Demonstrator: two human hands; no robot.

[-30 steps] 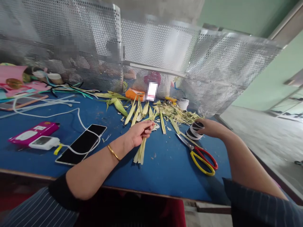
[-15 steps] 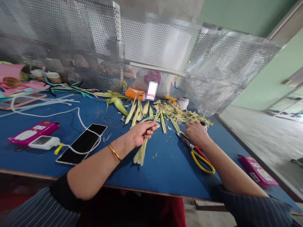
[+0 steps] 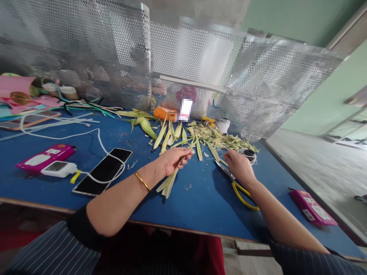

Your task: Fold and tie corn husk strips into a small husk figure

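My left hand is closed around a bundle of pale corn husk strips, whose wide ends fan out below the palm while thin tips stick out past the fingers. My right hand is pinched closed just above the table; whatever its fingertips hold is too small to make out. Under and beside it lie scissors with yellow handles, blades pointing away to the left. A spool of thread sits right behind the right hand. More corn husk pieces lie spread beyond both hands.
A heap of shredded husk lies along the perforated metal screen. To the left are a phone, a white cable and a magenta device. Another magenta device lies at the right edge. People sit behind the screen.
My right hand has shifted slightly left and away from the spool, which now shows more fully. The husk bundle in my left hand has tilted, its wide ends swinging left.
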